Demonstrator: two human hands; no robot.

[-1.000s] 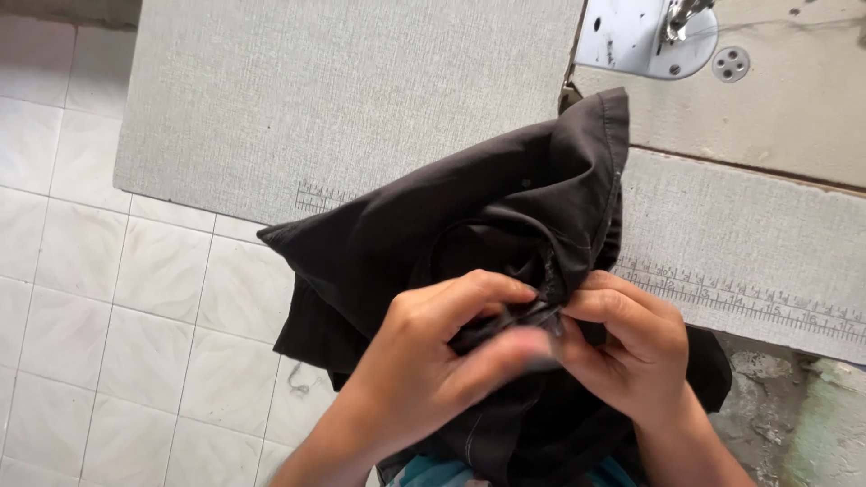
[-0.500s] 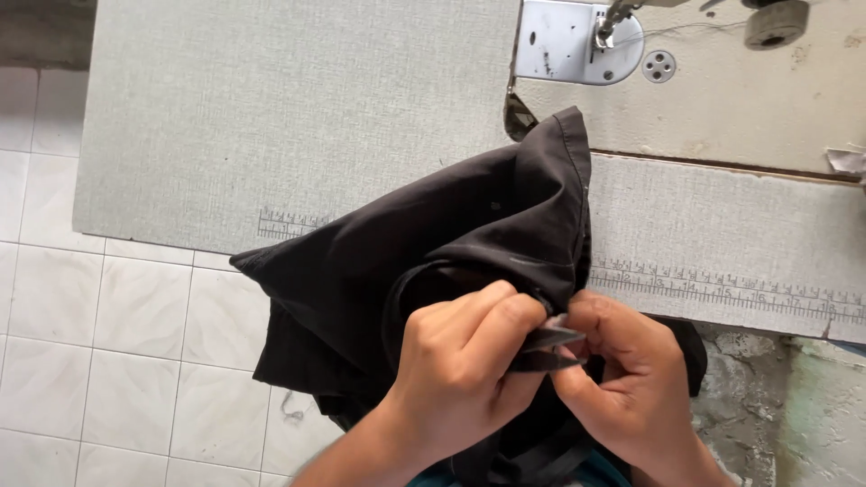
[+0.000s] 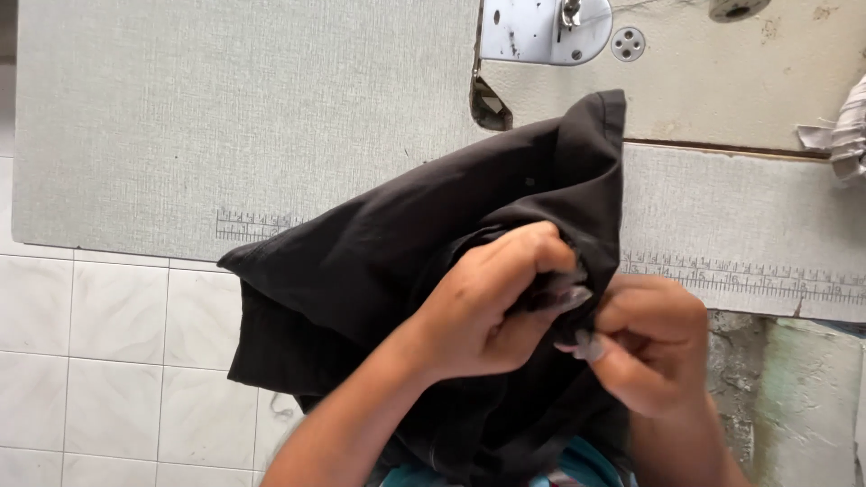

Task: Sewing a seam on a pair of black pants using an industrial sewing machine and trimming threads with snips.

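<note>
A black garment [image 3: 379, 243] lies bunched over the near edge of a grey sewing table [image 3: 225, 117] and hangs down toward my lap. My left hand [image 3: 492, 302] pinches a fold of the black cloth near its middle, fingers curled tight. My right hand [image 3: 654, 347] grips the same fold from the right, fingertips meeting the left hand's. A pointed corner of the garment [image 3: 595, 117] reaches up toward the metal plate of the sewing machine [image 3: 541, 32].
A printed ruler strip [image 3: 749, 275] runs along the table's front edge. White scraps of cloth [image 3: 843, 131] lie at the far right. A white tiled floor [image 3: 99, 361] shows below the table at left. A rough greenish wall or leg [image 3: 794, 397] stands at lower right.
The view has shifted so that the table and machine plate sit more to the left and higher. Both hands stay pinched on the same fold, working it slightly.
</note>
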